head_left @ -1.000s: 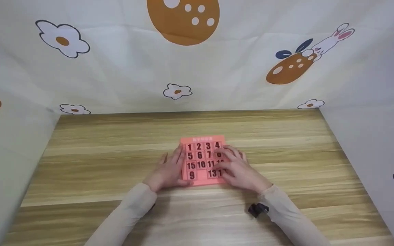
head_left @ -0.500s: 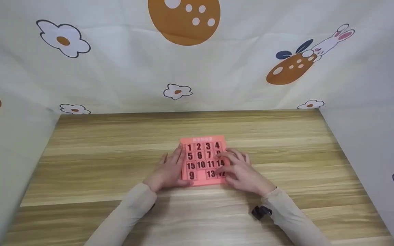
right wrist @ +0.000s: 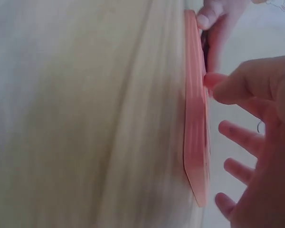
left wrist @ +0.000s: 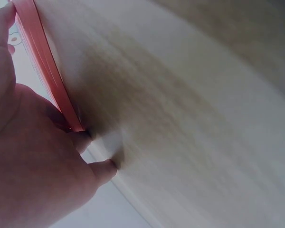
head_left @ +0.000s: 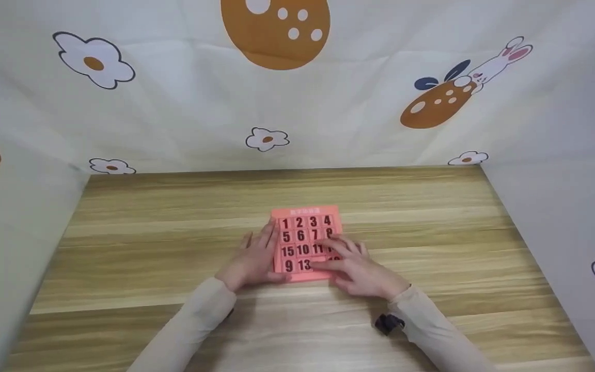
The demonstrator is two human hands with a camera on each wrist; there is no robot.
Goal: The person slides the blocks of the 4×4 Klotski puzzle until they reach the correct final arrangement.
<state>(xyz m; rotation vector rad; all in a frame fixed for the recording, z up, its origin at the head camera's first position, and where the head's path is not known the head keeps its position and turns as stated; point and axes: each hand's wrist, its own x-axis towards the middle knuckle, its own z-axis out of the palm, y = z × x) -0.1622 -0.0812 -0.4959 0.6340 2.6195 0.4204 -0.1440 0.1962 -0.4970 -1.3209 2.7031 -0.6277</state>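
Note:
A pink sliding number puzzle (head_left: 305, 276) lies flat on the wooden table, its tiles bearing black numbers. Along its left side my left hand (head_left: 250, 262) holds the frame, thumb at the near left corner and fingers along the edge. My right hand (head_left: 362, 268) reaches over the right side. One of its fingertips touches the bottom row beside tile 13 (head_left: 303, 265), and another finger lies over the third row near tile 11 (head_left: 317, 248). Tile 9 (head_left: 289, 266) sits left of 13. Fingers partly cover the right-hand tiles. The right wrist view shows the puzzle's side edge (right wrist: 195, 104) below the right thumb.
Wood-grain table (head_left: 173, 217) surrounds the puzzle. A pale cloth wall (head_left: 173, 113) printed with flowers and a rabbit stands along the back and both sides. A small black object (head_left: 389, 324) sits at the right sleeve's cuff.
Tile 13 has slid one place left in the bottom row, into the gap beside 9. My right hand first drew slightly right, then moved left with it. The left hand stays put.

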